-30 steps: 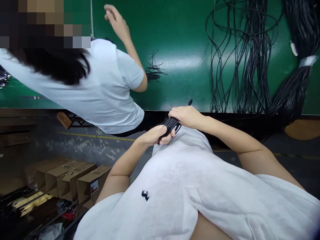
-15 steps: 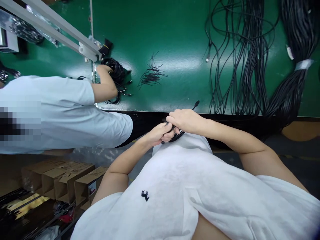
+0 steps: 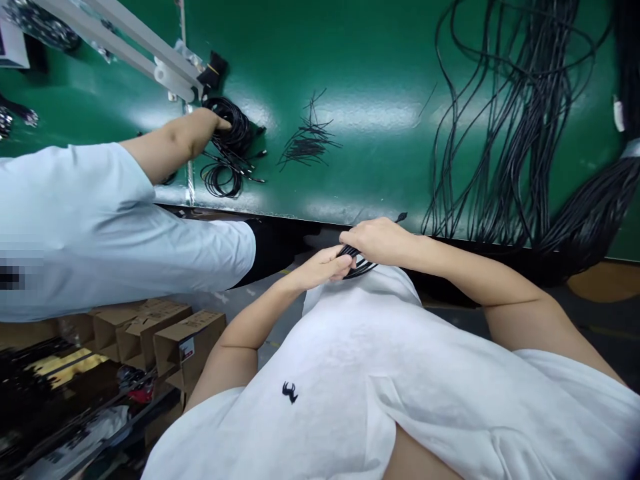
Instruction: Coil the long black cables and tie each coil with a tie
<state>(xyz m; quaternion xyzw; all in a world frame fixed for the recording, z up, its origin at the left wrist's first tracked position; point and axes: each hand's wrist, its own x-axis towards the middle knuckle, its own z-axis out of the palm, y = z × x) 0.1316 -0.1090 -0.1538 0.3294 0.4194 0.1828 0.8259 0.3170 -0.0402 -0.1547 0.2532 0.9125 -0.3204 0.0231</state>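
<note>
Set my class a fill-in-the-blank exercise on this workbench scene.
The left hand and right hand hold cable loops coloured ____.
The tabletop is coloured ____.
In the picture, the short strands lie to the ____ of the co-worker's hand.
The boxes at lower left are made of ____.

Missing words: black; green; right; cardboard.

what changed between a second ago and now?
The co-worker has shifted left, uncovering coiled cables on the green table; the co-worker's hand, earlier farther up the picture, is now at those coils. Unchanged: left hand and right hand both hold the black cable bundle; the pile of thin black strips lies on the table.
</note>
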